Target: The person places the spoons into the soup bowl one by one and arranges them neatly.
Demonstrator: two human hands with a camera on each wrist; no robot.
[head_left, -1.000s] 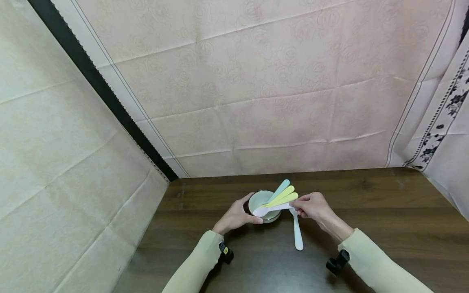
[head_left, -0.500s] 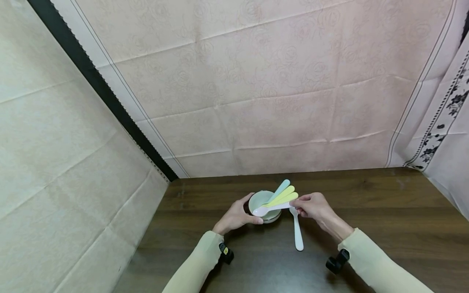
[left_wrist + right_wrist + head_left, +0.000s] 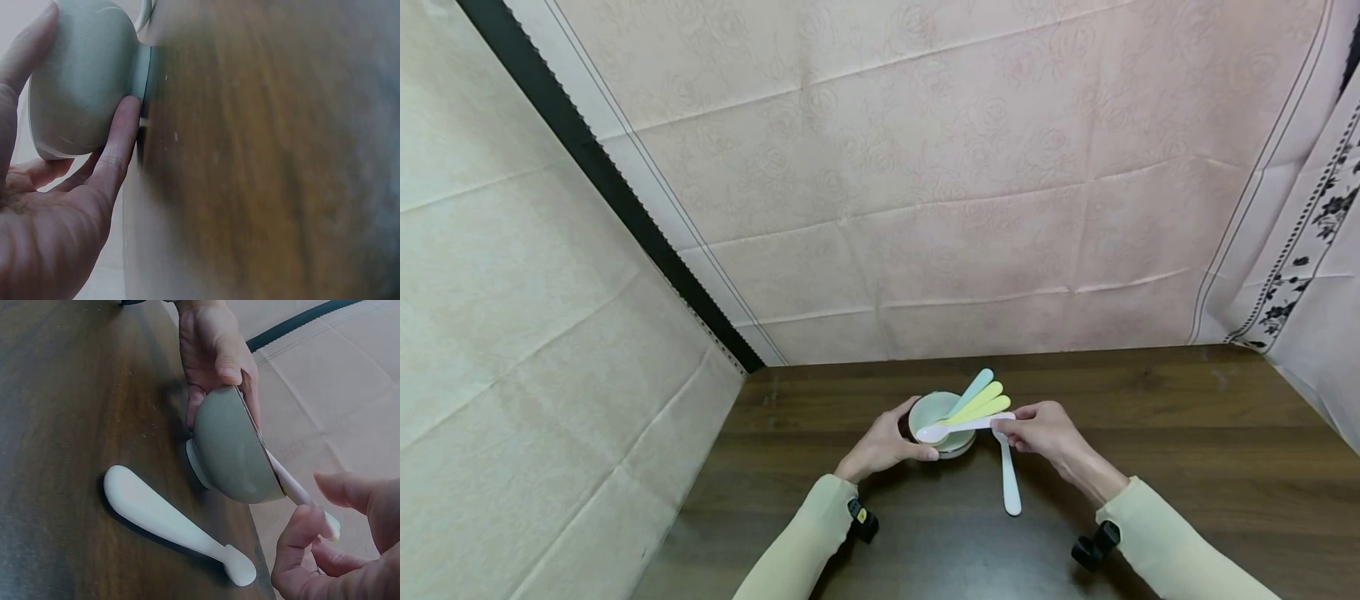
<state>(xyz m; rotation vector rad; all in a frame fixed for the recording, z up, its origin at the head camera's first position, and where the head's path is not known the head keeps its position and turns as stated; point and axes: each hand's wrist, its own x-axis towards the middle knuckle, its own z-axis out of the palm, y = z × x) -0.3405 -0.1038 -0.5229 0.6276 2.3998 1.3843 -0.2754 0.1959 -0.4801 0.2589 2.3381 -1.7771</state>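
A pale green bowl [image 3: 931,407] stands on the table, gripped by my left hand [image 3: 882,442], its thumb and fingers curved round the side. In the left wrist view, a fingertip touches near the bowl's foot. One light blue spoon [image 3: 976,389], two yellow spoons [image 3: 988,401] and a pale pink spoon [image 3: 966,426] fan out to the right across the bowl's rim. My right hand [image 3: 1043,433] is at the pink spoon's handle end; thumb and finger stand apart around it in the right wrist view. A white spoon [image 3: 162,515] lies on the table below that hand.
The brown wooden table [image 3: 1187,467] ends at a pale pink cloth backdrop [image 3: 962,208]. Cream cloth [image 3: 550,333] hangs on the left, with a dark strip [image 3: 625,208] along its edge. White cloth with dark flowers [image 3: 1292,275] hangs on the right.
My right thumb and finger have loosened from the pink spoon's handle, and its end now shows. My left hand, the bowl and the other spoons have stayed in place.
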